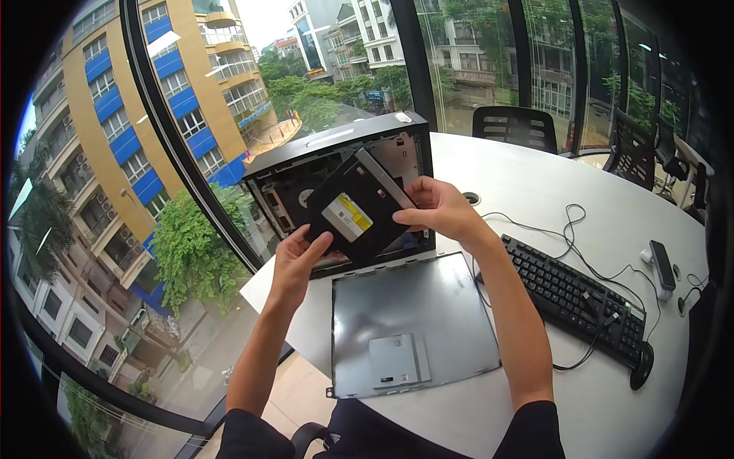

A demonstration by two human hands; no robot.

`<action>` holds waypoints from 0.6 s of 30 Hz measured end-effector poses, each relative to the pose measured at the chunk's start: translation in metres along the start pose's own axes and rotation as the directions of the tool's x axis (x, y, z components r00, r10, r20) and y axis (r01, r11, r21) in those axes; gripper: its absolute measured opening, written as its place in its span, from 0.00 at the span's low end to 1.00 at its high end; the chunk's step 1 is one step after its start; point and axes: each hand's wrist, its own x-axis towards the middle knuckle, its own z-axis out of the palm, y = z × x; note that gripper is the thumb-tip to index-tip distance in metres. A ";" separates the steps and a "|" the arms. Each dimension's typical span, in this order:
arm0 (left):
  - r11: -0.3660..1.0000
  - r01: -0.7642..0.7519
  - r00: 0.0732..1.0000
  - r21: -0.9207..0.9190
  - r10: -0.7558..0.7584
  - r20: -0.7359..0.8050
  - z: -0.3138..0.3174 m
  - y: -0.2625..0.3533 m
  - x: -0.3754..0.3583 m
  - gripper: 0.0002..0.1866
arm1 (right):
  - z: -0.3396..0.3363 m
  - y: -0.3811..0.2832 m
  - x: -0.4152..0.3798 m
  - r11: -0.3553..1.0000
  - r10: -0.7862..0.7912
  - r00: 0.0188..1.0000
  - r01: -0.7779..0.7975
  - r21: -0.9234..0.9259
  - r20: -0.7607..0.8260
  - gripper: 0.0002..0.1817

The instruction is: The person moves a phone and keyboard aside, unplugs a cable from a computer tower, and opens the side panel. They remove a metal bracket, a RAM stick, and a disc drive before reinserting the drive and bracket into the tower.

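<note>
Both my hands hold an optical disc drive (325,200), black with a white and yellow label and a silver strip along one edge. It is tilted in front of the computer case (336,140), whose side is uncovered. My left hand (294,260) grips the lower left corner, thumb on the drive's face. At the upper right edge, my right hand (443,210) pinches the drive between thumb and fingers. Behind the drive, much of the case's inside is hidden. Below it, a metal side panel (413,306) lies flat on the white table.
A black keyboard (569,287) sits to the right with a computer mouse (642,366) and loose cables. Further right stands a power strip (661,268). The table (489,168) meets tall windows at the left. Black chairs (514,130) stand beyond its far edge.
</note>
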 end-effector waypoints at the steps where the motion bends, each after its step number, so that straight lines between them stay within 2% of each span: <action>1: 0.999 -0.014 1.000 0.050 0.013 0.018 -0.004 0.003 0.003 0.19 | -0.002 0.000 0.001 0.986 -0.029 0.999 0.024 -0.167 -0.030 0.22; 4: 0.972 -0.042 0.998 0.229 0.029 0.060 -0.014 0.007 0.016 0.21 | -0.011 -0.007 0.003 0.942 -0.221 0.937 0.134 -0.309 -0.269 0.18; 5: 0.954 -0.047 0.997 0.295 0.026 0.075 -0.011 0.013 0.019 0.22 | -0.010 -0.020 -0.002 0.950 -0.199 0.909 0.086 -0.301 -0.368 0.13; 6: 0.932 -0.054 0.996 0.359 0.024 0.087 -0.009 0.019 0.022 0.22 | -0.015 -0.020 -0.001 0.942 -0.213 0.879 0.068 -0.330 -0.427 0.15; 8: 0.935 -0.053 0.995 0.350 0.018 0.102 -0.005 0.021 0.032 0.25 | -0.021 -0.018 0.000 0.924 -0.243 0.824 0.035 -0.382 -0.512 0.18; 10: 0.931 -0.061 0.991 0.360 0.013 0.133 -0.005 0.015 0.046 0.30 | -0.027 -0.011 0.001 0.922 -0.217 0.841 0.011 -0.387 -0.495 0.24; 11: 0.925 -0.074 0.993 0.374 0.034 0.114 -0.002 0.015 0.050 0.38 | -0.028 -0.005 0.002 0.925 -0.217 0.843 0.016 -0.380 -0.492 0.26; 15: 0.887 -0.009 0.999 0.461 -0.012 0.044 0.008 0.017 0.064 0.48 | -0.031 0.008 0.006 0.930 -0.189 0.870 0.010 -0.367 -0.455 0.31; 18: 0.905 -0.010 0.997 0.425 -0.021 0.068 0.013 0.020 0.070 0.48 | -0.029 0.006 0.005 0.935 -0.172 0.875 0.001 -0.355 -0.452 0.31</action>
